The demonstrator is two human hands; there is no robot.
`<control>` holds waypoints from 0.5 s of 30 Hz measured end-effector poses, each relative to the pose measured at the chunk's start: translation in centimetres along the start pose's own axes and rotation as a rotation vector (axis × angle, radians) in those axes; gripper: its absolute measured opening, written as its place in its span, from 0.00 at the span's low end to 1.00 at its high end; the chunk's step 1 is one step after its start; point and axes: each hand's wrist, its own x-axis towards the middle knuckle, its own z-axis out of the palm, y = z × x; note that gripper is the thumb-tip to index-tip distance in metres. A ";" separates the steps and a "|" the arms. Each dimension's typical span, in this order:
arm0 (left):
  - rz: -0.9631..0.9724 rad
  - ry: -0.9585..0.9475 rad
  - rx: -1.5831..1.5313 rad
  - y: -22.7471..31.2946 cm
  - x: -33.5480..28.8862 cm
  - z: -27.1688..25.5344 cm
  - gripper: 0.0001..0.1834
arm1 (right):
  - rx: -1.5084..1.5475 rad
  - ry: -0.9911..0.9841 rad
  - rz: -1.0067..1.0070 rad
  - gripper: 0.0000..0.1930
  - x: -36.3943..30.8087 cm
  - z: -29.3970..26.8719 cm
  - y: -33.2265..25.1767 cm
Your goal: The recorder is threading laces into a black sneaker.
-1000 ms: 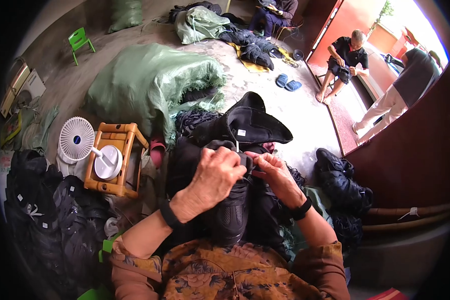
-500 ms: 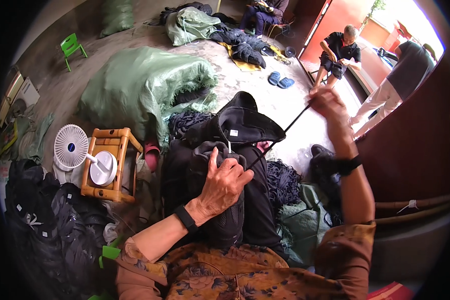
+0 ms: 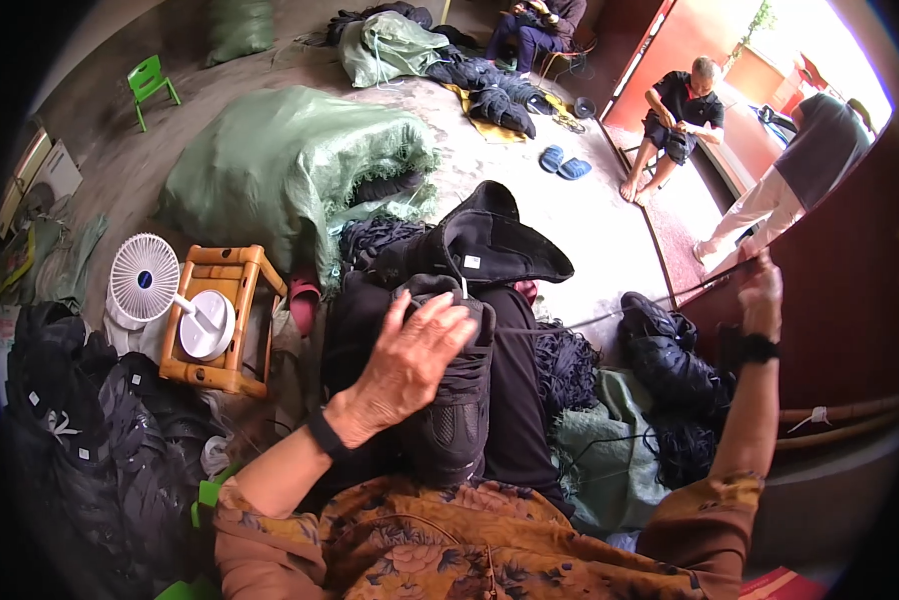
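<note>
sack (image 3: pixel 260 160) holds dark things (image 3: pixel 388 187); right hand (image 3: pixel 761 288), lace (image 3: pixel 615 317)

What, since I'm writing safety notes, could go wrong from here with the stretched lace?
The lace runs from the shoe to the right hand; a hard pull might shift the shoe beneath the left hand. It passes near a heap of dark cords, so it could snag. The fan stands on a stool at the left, where a wide arm movement might bump it.
</note>
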 end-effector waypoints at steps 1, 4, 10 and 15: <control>-0.007 -0.023 -0.060 -0.9 -0.3 -0.7 0.23 | 0.019 -0.121 0.037 0.07 -2.7 0.4 2.7; 0.010 -0.061 -0.128 -2.9 -0.9 -2.4 0.22 | -0.174 -0.424 0.045 0.09 -12.0 4.2 9.8; 0.035 -0.289 -0.189 -4.6 0.1 -3.2 0.13 | -0.465 -0.669 0.289 0.08 -25.7 13.1 16.5; 0.107 -0.383 -0.200 -5.6 1.5 -3.3 0.12 | -0.604 -0.854 0.303 0.12 -29.4 16.2 16.3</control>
